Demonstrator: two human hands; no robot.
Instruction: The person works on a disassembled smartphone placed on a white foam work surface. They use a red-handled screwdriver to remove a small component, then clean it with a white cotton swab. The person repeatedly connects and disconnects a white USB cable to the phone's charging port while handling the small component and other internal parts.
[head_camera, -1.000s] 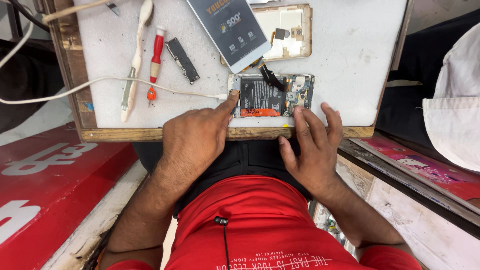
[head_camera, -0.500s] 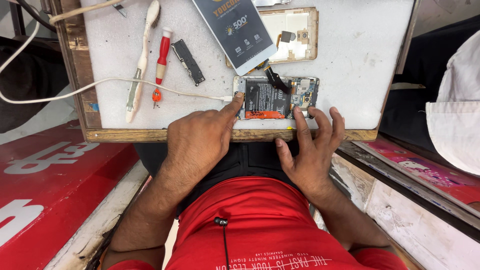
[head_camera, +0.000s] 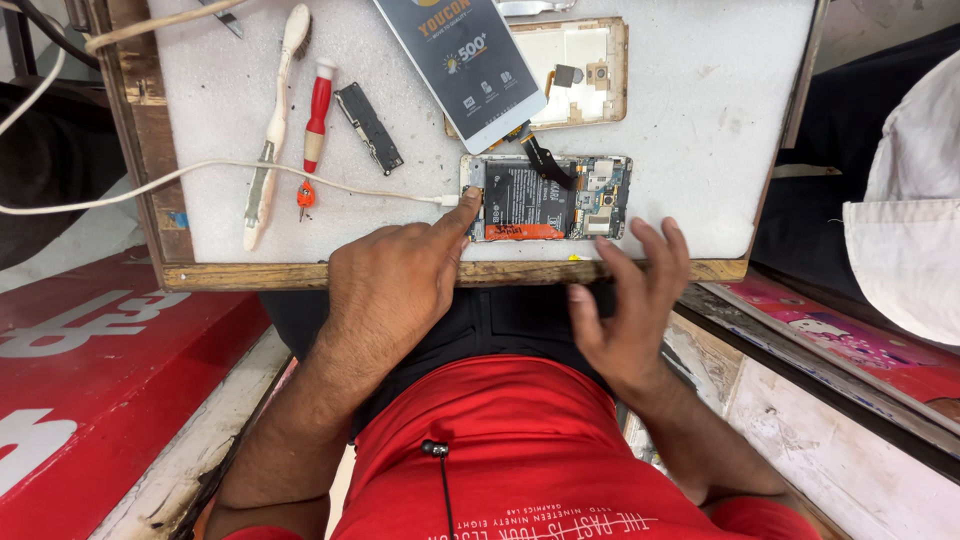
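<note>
While a white brush (head_camera: 272, 130) and a red screwdriver (head_camera: 315, 120) lie left of the opened phone (head_camera: 545, 197) on the white foam mat (head_camera: 690, 110), the left hand (head_camera: 390, 290) presses one extended fingertip onto the phone's left end, where a white cable (head_camera: 250, 172) plugs in; right of it, the right hand (head_camera: 630, 310) hovers with fingers spread, holding nothing.

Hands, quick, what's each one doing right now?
Left hand: mostly curled, holding nothing, index fingertip on the opened phone at its cable end.
Right hand: open, holding nothing, fingers beside the phone.
</note>
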